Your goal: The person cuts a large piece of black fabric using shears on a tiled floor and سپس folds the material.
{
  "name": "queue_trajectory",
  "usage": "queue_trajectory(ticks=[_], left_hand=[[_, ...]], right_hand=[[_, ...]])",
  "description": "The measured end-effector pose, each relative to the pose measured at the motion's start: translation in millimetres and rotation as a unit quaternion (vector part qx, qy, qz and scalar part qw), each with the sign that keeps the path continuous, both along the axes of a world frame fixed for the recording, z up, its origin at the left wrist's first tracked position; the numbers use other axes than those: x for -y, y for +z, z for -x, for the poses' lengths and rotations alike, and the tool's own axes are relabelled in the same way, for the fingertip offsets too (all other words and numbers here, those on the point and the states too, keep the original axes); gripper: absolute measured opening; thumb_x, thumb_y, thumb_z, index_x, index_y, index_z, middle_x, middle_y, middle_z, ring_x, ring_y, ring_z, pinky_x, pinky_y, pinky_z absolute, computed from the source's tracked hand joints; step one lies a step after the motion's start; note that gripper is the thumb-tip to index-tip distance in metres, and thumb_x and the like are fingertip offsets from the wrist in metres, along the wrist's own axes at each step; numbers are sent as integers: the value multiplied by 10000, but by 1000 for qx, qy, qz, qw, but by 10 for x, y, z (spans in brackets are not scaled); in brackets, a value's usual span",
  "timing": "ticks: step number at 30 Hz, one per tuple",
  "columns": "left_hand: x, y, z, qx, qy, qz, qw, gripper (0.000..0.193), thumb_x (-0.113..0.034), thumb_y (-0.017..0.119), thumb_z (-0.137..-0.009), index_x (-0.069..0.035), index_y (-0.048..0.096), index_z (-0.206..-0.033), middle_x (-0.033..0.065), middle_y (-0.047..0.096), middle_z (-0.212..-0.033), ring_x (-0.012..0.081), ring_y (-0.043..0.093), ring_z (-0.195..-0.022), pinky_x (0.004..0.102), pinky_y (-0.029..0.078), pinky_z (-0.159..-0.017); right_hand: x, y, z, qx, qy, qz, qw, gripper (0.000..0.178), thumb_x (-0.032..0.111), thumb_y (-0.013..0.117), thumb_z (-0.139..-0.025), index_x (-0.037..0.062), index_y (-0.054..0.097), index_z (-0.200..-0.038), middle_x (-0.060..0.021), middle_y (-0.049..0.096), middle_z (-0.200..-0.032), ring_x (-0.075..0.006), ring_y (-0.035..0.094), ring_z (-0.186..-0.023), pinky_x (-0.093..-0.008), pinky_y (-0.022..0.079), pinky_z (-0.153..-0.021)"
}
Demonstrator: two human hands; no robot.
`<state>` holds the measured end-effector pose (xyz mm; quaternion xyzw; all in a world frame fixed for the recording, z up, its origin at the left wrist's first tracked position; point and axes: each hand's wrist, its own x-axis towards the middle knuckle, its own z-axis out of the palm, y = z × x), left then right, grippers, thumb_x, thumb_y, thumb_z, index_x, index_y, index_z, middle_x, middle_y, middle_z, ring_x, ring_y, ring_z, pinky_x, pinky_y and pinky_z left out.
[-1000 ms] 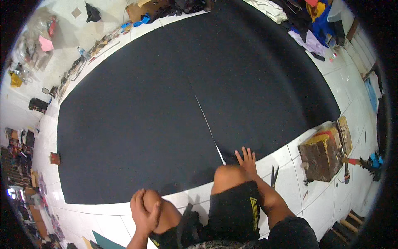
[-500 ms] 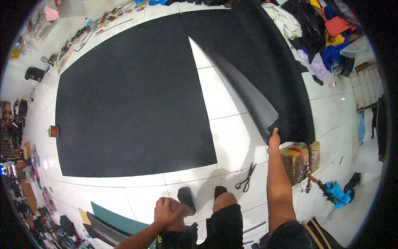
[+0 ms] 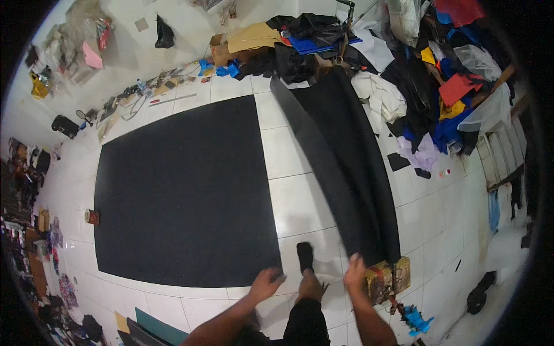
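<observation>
1. The person stands on a white tiled floor (image 3: 300, 196) and reaches forward with both bare hands, one socked foot (image 3: 304, 256) set between them.
2. The left hand (image 3: 265, 284) is open with fingers spread, and its fingertips lie at the near right corner of the large flat black sheet (image 3: 184, 196), touching or just above its edge.
3. The right hand (image 3: 354, 270) rests at the near end of the long black strip (image 3: 346, 167), fingers curled loosely over the edge; whether it truly grips the strip cannot be told.
4. The flat sheet lies to the left and stretches far across the floor; the strip lies to the right, curling up along its left side, and runs toward the far heap of clothes (image 3: 427, 81).
5. A gap of bare tiles separates sheet and strip.
6. A brown cardboard box (image 3: 386, 279) sits just right of the right hand, touching the strip's near end.
7. A small roll of tape (image 3: 92, 217) sits at the sheet's left edge.
8. Compared with half a second ago, the left hand has moved from the person's knee to the sheet's corner, and the scissors seen on the tiles near the foot then no longer show.
</observation>
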<state>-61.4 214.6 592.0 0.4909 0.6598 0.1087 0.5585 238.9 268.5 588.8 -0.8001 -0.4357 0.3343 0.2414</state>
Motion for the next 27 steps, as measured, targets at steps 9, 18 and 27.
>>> queue_trajectory(ticks=[9,18,27], left_hand=[[-1918,991,-1173,-37,-106,11,994,855,-225,587,-874,21,80,-1518,354,619,-1063,464,629,-987,512,492,-895],[-1781,1189,-848,12,-171,-43,984,821,-110,519,-863,20,47,-1521,335,628,-993,439,656,-908,516,514,-811],[-393,700,1872,84,242,-17,967,538,-407,570,-922,-27,555,-1303,238,604,-1248,362,593,-1151,423,467,-960]], right_hand=[[-444,1008,66,-156,429,142,878,459,307,558,-956,-3,538,-1293,-231,591,-1242,-384,558,-1167,-451,427,-991],[-2538,883,1119,62,305,214,926,745,405,688,-854,-34,442,-1404,-239,518,-1372,-368,516,-1254,-417,441,-1000],[-2722,482,1636,-15,48,251,967,610,349,579,-941,-57,448,-1376,-253,517,-1360,-365,507,-1249,-449,445,-964]])
